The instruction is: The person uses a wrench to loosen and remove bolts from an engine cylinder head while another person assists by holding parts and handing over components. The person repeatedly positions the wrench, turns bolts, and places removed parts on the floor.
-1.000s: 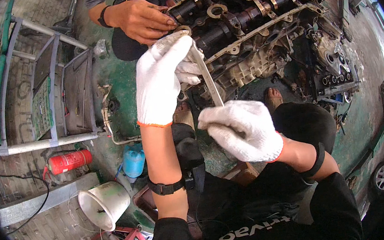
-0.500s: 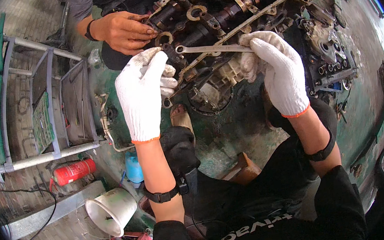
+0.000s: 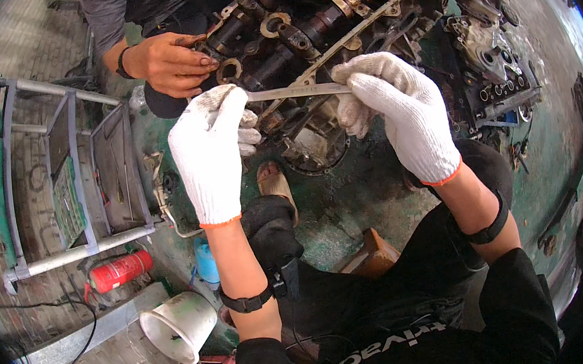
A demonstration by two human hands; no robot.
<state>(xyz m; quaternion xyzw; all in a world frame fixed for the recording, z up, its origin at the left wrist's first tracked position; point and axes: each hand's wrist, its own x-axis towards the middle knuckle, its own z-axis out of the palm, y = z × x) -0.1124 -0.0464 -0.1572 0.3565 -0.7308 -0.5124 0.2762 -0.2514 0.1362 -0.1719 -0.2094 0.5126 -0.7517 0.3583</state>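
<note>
A slim silver wrench (image 3: 296,92) is stretched level between my two hands, in front of the engine. My left hand (image 3: 209,155), in a white knit glove with an orange cuff, pinches its left end and covers the tip. My right hand (image 3: 401,106), gloved the same way, is closed round its right end, so that end is hidden too. Just beyond the wrench lies a dark, oily cylinder head (image 3: 315,30) with its camshafts exposed. At its left end a co-worker's bare hand (image 3: 176,65) touches the metal near a ring-shaped bearing cap (image 3: 228,70).
At the left lies a grey metal frame cart (image 3: 76,162), with a red fire extinguisher (image 3: 122,271), a blue bottle (image 3: 205,262) and a white bucket (image 3: 179,327) nearer me. More engine parts (image 3: 497,71) lie on the right. A brown box (image 3: 370,255) sits between my legs.
My left hand has taken hold of the wrench's left end, whose ring was visible before. The right hand has shifted left with the wrench. The view has shifted slightly.
</note>
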